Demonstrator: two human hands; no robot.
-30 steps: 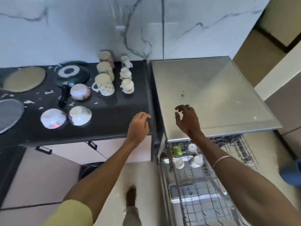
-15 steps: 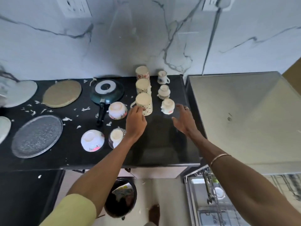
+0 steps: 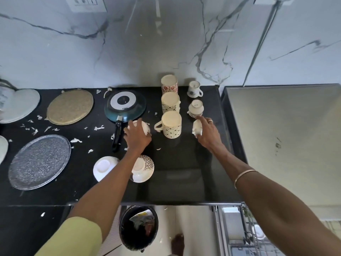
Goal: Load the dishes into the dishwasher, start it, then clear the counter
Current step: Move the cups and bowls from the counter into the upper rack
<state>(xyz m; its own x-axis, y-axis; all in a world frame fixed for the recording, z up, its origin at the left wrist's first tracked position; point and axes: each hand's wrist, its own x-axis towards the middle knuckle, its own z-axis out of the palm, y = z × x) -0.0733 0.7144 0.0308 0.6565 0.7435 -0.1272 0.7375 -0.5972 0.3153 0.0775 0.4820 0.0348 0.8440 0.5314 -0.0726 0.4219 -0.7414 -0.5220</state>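
Both hands are already on dishes at frame centre: the left hand [image 3: 137,134] cups an inverted bowl [image 3: 145,127] beneath its palm, the right hand [image 3: 207,132] grips a small cup [image 3: 197,128], dishwasher rack [image 3: 245,235] lower right.

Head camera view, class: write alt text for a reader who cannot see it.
A person's left hand grips an upturned bowl while the right hand grips a small white cup on a black counter crowded with upturned mugs, bowls, plates and a pan.
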